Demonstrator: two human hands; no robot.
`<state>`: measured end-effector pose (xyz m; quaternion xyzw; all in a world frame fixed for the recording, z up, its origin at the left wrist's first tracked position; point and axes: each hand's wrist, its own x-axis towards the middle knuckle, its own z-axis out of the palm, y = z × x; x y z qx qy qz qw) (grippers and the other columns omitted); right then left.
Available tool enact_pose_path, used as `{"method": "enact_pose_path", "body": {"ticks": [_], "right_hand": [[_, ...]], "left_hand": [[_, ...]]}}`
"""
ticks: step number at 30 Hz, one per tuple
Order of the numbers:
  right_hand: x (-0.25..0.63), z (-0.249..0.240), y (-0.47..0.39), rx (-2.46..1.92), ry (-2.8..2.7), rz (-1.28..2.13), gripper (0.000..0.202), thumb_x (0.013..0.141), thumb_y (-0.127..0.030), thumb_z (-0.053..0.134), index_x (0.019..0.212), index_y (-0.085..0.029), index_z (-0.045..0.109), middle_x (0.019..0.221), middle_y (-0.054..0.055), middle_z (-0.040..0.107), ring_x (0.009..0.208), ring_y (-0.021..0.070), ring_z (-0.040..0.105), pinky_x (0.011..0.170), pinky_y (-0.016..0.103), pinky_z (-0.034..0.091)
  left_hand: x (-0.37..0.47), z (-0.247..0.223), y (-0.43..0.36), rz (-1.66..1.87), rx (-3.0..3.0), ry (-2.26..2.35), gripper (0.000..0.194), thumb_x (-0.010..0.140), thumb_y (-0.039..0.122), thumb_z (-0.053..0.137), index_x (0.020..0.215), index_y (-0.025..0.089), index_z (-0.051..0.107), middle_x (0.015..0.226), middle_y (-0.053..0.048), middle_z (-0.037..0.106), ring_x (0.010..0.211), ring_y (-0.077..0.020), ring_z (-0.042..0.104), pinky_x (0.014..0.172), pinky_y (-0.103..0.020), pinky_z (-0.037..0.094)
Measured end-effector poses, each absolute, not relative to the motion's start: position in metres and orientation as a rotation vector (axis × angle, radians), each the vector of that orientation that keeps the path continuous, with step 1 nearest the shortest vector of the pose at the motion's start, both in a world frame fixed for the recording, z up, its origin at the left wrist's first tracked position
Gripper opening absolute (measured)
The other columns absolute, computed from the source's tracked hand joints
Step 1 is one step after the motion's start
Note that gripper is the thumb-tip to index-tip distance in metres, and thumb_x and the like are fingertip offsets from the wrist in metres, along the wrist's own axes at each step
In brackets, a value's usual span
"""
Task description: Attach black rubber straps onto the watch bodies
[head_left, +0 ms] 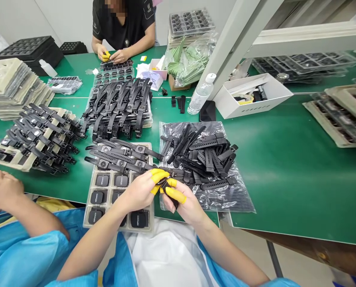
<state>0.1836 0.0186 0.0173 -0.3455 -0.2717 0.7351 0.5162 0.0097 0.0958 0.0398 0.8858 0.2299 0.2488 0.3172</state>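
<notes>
Left hand (142,190): yellow-covered fingertips pinching one side of a small black piece (165,185), just at the right edge of the compartment tray (110,187).
Right hand (186,201): right of the tray, yellow-covered thumb and fingers narrowed on the same piece; my fingers hide how its parts meet, so I cannot tell whether they are joined.
Tray cells: black square pieces (102,180) sit in them, partly under my left forearm.
Watches (122,163): strapped ones lie in rows across the tray's far end.
Straps (209,159): a loose heap right of the tray, on a plastic bag (225,201).
Slip risk: an uneven pinch while twisting could shoot the piece into the heap — black on black, hard to find.
Knock risk: if my left forearm drops, it could drag pieces from the tray's cells.
Tipping risk: the tray's near edge seems to overhang the bench (285,179) — leaning on it could tilt everything.
</notes>
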Motion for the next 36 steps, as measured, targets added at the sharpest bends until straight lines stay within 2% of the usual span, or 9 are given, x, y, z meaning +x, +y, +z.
{"method": "enact_pose_path", "body": {"ticks": [9, 16, 20, 23, 26, 28, 30, 33, 36], "right_hand": [[0.187, 0.024, 0.022, -0.771, -0.408, 1.829, 0.032, 0.087, -0.044, 0.08, 0.082, -0.021, 0.058, 0.048, -0.008, 0.05, 0.039, 0.0078, 0.034, 0.04, 0.021, 0.027], [0.194, 0.018, 0.021, -0.888, -0.472, 1.89, 0.037, 0.088, -0.049, 0.078, 0.079, -0.019, 0.059, 0.048, -0.005, 0.056, 0.039, 0.0074, 0.039, 0.04, 0.02, 0.026], [0.193, 0.017, 0.019, -0.895, -0.533, 1.859, 0.036, 0.088, -0.051, 0.078, 0.084, -0.019, 0.061, 0.05, -0.004, 0.059, 0.04, 0.0083, 0.041, 0.04, 0.02, 0.029], [0.192, 0.018, 0.02, -0.884, -0.544, 1.774, 0.037, 0.089, -0.054, 0.077, 0.091, -0.02, 0.062, 0.055, -0.003, 0.063, 0.043, 0.0099, 0.046, 0.043, 0.021, 0.034], [0.19, 0.018, 0.021, -0.871, -0.6, 1.677, 0.039, 0.09, -0.058, 0.075, 0.094, -0.02, 0.063, 0.06, -0.003, 0.063, 0.051, 0.0111, 0.052, 0.051, 0.023, 0.041], [0.187, 0.016, 0.021, -0.847, -0.614, 1.672, 0.041, 0.091, -0.06, 0.073, 0.09, -0.02, 0.063, 0.058, -0.005, 0.056, 0.049, 0.0098, 0.05, 0.051, 0.023, 0.041], [0.184, 0.013, 0.019, -0.807, -0.597, 1.737, 0.043, 0.093, -0.062, 0.07, 0.088, -0.021, 0.06, 0.056, -0.008, 0.049, 0.043, 0.0078, 0.042, 0.045, 0.022, 0.036], [0.186, 0.01, 0.016, -0.784, -0.638, 1.894, 0.043, 0.096, -0.062, 0.066, 0.085, -0.02, 0.059, 0.054, -0.01, 0.044, 0.038, 0.0055, 0.03, 0.039, 0.021, 0.027], [0.199, 0.008, 0.014, -0.842, -0.778, 2.018, 0.045, 0.097, -0.062, 0.063, 0.086, -0.018, 0.063, 0.053, -0.01, 0.042, 0.038, 0.0046, 0.024, 0.038, 0.021, 0.02]], "left_hand": [[0.01, 0.049, 0.095, 0.595, 2.342, 0.552, 0.052, 0.105, 0.019, 0.04, 0.157, 0.02, 0.037, 0.137, -0.017, 0.057, 0.129, -0.0275, 0.057, 0.11, -0.047, 0.054], [0.01, 0.044, 0.094, 0.455, 2.556, 0.659, 0.043, 0.102, 0.023, 0.044, 0.142, 0.011, 0.053, 0.119, -0.019, 0.063, 0.117, -0.0302, 0.06, 0.099, -0.049, 0.06], [0.008, 0.045, 0.095, 0.532, 2.429, 0.597, 0.041, 0.105, 0.021, 0.042, 0.144, 0.014, 0.049, 0.126, -0.017, 0.064, 0.121, -0.0269, 0.061, 0.103, -0.044, 0.059], [0.008, 0.047, 0.096, 0.59, 2.328, 0.643, 0.044, 0.104, 0.022, 0.05, 0.147, 0.016, 0.045, 0.132, -0.018, 0.063, 0.123, -0.0261, 0.063, 0.104, -0.043, 0.058], [0.01, 0.046, 0.097, 0.749, 2.258, 0.714, 0.031, 0.1, 0.021, 0.059, 0.131, 0.018, 0.057, 0.118, -0.013, 0.07, 0.108, -0.0236, 0.068, 0.095, -0.039, 0.06], [0.013, 0.044, 0.094, 0.901, 2.195, 0.717, 0.016, 0.099, 0.021, 0.062, 0.115, 0.018, 0.064, 0.108, -0.01, 0.071, 0.101, -0.0225, 0.067, 0.091, -0.038, 0.059], [0.018, 0.043, 0.09, 0.975, 2.065, 0.711, 0.011, 0.098, 0.023, 0.064, 0.108, 0.018, 0.066, 0.105, -0.01, 0.071, 0.1, -0.022, 0.068, 0.09, -0.037, 0.059], [0.022, 0.043, 0.085, 1.014, 1.709, 0.749, 0.015, 0.101, 0.029, 0.063, 0.11, 0.018, 0.066, 0.105, -0.01, 0.074, 0.095, -0.0199, 0.073, 0.086, -0.034, 0.062], [0.02, 0.047, 0.089, 1.202, 1.307, 0.836, 0.02, 0.102, 0.037, 0.062, 0.112, 0.02, 0.06, 0.1, -0.007, 0.077, 0.08, -0.0183, 0.077, 0.072, -0.031, 0.065]]}}
